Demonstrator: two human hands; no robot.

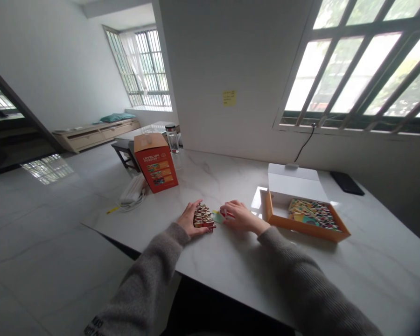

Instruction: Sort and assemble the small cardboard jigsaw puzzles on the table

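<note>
My left hand (190, 219) lies on the white marble table (224, 182), its fingers against the side of a small heap of wooden puzzle pieces (203, 217) in red and gold. My right hand (240, 217) sits just to the right, its fingertips over a small red-and-white piece (227, 213), partly hidden. A pale teal piece (217, 216) lies on the table between my hands. To the right stands an orange-rimmed open box (276, 219), with several colourful puzzle pieces (313, 213) inside.
An upright orange puzzle box (156, 161) and a glass bottle (172, 138) stand at the table's far left. Behind them is a bundled white cable (133, 190). A black tablet (346, 183) lies at the far right. The table's near edge runs below my forearms.
</note>
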